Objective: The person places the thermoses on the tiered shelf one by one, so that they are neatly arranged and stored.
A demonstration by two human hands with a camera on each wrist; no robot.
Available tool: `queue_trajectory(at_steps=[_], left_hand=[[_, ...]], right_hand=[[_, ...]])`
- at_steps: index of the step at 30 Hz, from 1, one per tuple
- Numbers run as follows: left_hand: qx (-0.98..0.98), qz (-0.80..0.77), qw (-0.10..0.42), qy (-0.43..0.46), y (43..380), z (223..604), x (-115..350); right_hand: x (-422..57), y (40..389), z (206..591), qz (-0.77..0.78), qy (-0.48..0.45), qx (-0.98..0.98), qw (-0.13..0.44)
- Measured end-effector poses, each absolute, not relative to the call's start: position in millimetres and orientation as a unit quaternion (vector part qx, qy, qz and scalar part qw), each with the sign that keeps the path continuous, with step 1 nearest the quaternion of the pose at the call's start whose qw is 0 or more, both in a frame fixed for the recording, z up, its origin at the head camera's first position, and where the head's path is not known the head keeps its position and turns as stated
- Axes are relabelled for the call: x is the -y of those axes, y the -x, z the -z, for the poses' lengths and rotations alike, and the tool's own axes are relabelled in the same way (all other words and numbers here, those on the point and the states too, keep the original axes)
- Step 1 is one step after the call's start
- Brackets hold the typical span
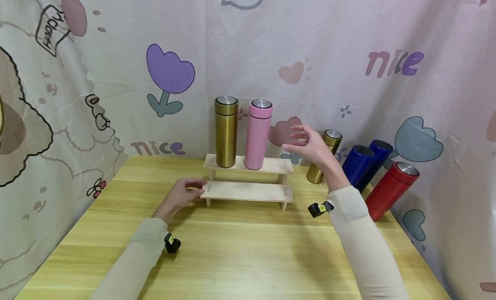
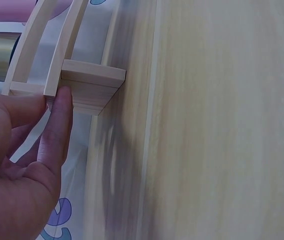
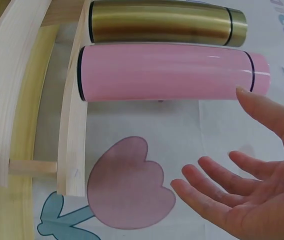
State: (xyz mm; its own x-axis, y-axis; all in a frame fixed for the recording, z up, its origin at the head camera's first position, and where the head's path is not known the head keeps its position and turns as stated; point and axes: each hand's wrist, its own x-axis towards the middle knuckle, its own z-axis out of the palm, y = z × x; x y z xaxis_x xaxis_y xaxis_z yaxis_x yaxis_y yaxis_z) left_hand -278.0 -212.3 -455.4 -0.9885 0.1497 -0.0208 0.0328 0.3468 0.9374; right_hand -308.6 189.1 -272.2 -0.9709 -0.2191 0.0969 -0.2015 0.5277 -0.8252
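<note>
A two-tier wooden rack (image 1: 248, 191) stands on the table. On its upper shelf are a gold thermos bottle (image 1: 226, 136) and, to the right of it, a pink thermos bottle (image 1: 257, 138), both upright. My left hand (image 1: 183, 196) pinches the left end of the lower shelf between thumb and fingers, as the left wrist view also shows at the shelf end (image 2: 57, 65). My right hand (image 1: 310, 145) is raised to the right of the pink bottle, fingers spread and apart from it. Nothing lies between the fingers in the right wrist view.
Right of the rack stands another gold bottle (image 1: 315, 174), partly behind my right hand. Beyond it two blue bottles (image 1: 357, 164) and a red bottle (image 1: 391, 192) stand near the table's right edge. A patterned cloth (image 1: 248, 54) hangs behind the wooden table (image 1: 240, 257).
</note>
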Motion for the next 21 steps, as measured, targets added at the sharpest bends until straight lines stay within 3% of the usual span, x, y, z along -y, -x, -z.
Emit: queue_trajectory(at_steps=[21], left_hand=[[-0.827,-0.558,0.042,-0.049,278,457,213]], right_hand=[[-240,273,285,0.449,0.086,-0.889,-0.016]])
